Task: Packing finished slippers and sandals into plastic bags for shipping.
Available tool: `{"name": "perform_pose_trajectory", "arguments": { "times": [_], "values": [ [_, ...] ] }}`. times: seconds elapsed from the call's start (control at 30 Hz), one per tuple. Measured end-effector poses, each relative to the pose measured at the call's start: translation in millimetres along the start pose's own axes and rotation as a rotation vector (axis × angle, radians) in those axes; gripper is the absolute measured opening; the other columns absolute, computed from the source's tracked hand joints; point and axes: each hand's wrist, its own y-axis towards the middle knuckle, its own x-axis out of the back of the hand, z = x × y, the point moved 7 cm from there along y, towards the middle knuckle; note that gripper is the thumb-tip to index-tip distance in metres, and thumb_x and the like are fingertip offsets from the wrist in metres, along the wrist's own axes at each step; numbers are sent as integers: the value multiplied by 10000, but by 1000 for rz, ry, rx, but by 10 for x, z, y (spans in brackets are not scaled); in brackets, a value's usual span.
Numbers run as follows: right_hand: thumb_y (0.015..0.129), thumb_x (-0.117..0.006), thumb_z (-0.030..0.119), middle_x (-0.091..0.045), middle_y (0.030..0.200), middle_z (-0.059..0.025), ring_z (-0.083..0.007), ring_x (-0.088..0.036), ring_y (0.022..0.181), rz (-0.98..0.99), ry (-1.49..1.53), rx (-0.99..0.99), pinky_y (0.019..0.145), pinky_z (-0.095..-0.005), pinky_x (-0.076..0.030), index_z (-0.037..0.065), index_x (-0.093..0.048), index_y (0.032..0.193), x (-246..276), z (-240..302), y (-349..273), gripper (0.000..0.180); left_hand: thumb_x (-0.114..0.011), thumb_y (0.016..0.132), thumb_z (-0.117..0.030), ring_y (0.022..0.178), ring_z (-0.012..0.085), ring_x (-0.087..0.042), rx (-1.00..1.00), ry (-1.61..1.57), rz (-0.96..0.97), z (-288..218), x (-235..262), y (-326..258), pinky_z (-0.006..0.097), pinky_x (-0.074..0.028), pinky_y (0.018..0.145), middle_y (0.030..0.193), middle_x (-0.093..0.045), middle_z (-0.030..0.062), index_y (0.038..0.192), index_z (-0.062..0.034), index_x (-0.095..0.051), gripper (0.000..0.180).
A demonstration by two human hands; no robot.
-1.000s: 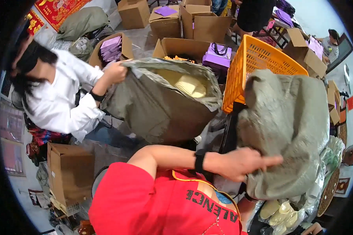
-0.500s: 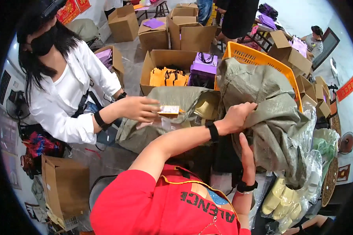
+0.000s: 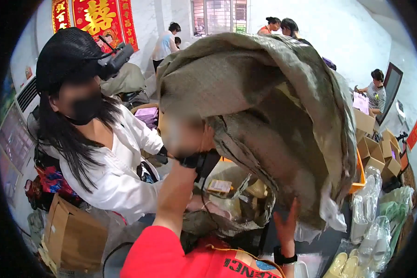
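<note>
A big grey-green woven sack point(image 3: 245, 83) stands raised in front of me, its wide mouth tilted toward me. My left hand point(image 3: 207, 138) grips the sack's left edge; blur hides part of the hand. Lower down, my right hand point(image 3: 286, 224) has its fingers spread against the sack's underside. Below my left forearm lies a second woven sack point(image 3: 204, 224), opened, with a labelled yellow packet point(image 3: 219, 186) and yellowish items in clear plastic inside. A co-worker's hand point(image 3: 215, 211) reaches into that second sack.
A co-worker in white point(image 3: 106, 185) stands close at my left. Bagged pale slippers point(image 3: 343, 266) lie at lower right, with more wrapped slippers point(image 3: 375, 245) beside them. Cardboard boxes point(image 3: 370, 150) and an orange crate point(image 3: 359, 173) stand at right; another box point(image 3: 76, 236) is at lower left.
My left hand has lifted the sack up and leftward, and its mouth now gapes. My right hand has moved lower. The co-worker has leaned in, and my view has tilted upward.
</note>
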Motion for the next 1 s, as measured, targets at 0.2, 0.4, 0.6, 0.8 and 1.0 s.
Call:
{"name": "perform_pose_trajectory", "arguments": {
  "times": [0.2,0.4,0.6,0.8,1.0],
  "values": [
    [745,-639,104,-264,1395,-208,-318,-243,1303,156,204,28,1043,-363,-229,18,-173,1383,-414,11,144,795,-543,789,-301,1010,313,-546,237,-91,-65,-30,400,94,430,-433,858,1142,-561,142,1094,-57,-572,392],
    [744,-635,108,-278,1383,-218,-314,-273,1290,202,250,13,1039,-343,-239,6,-170,1380,-540,-8,251,794,-551,796,-277,991,312,-540,206,47,-308,301,832,6,421,-425,859,1131,-559,142,1089,-31,-558,383],
    [740,-642,148,-341,1320,-245,-357,-343,1224,295,264,37,1008,-389,-283,2,-231,1355,-514,-264,10,754,-561,803,-247,969,312,-534,196,204,-569,384,1673,-427,410,-415,861,1118,-557,143,1082,0,-541,373],
    [765,-641,167,-394,1301,-214,-326,-375,1218,334,238,-65,1005,-358,-304,8,-305,1328,-624,-522,-185,674,-571,811,-217,947,311,-527,272,330,-662,1258,2248,-633,399,-405,862,1104,-555,143,1076,31,-525,366],
    [804,-589,221,-402,1295,-202,-321,-388,1204,433,198,-55,994,-353,-321,26,-333,1309,-895,-596,-110,599,-638,768,-134,892,309,-483,539,147,-639,1205,2647,-674,399,-381,841,1036,-536,162,1016,68,-479,358]
  ]
}}
